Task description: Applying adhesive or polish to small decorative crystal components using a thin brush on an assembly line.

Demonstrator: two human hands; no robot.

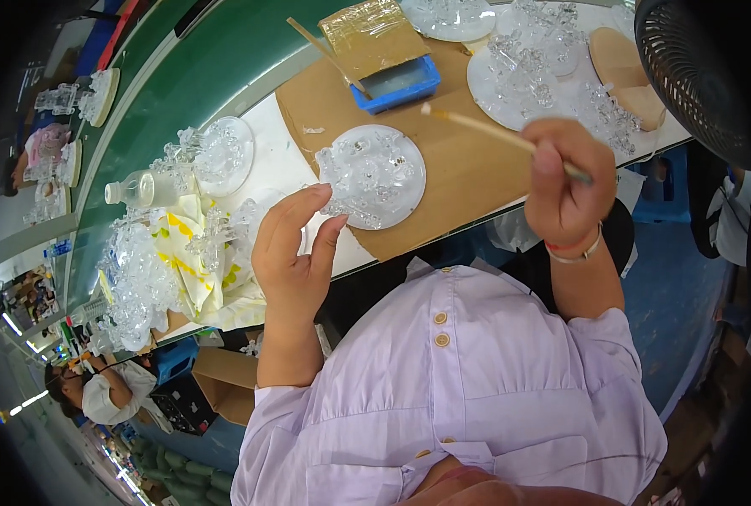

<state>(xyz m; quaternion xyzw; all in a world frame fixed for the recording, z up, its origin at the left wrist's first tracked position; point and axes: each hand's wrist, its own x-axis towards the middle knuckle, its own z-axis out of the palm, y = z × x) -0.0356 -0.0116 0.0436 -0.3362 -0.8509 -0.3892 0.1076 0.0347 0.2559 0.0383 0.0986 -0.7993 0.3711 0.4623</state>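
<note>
My right hand (561, 173) grips a slim wooden-handled brush (483, 129), its pale tip pointing left above the cardboard. On the cardboard sheet (468, 181) lies a round white disc (411, 187) with a clear, knobbly plastic piece (367, 169) on it. At the left edge of that piece, the thumb and forefinger of my left hand (295, 244) close on its rim; the exact contact is partly hidden. Beyond the disc sits a small blue tray (401, 99) with whitish contents, partly covered by a taped cardboard flap (371, 38).
A wooden stick (325, 55) leans into the tray. Clear plastic parts (523, 76) sit on discs at the back right, near a black fan (696, 76). Left are more clear parts (139, 278), a bottle (139, 190) and a yellow-patterned cloth (198, 261). Another person (110, 392) is at lower left.
</note>
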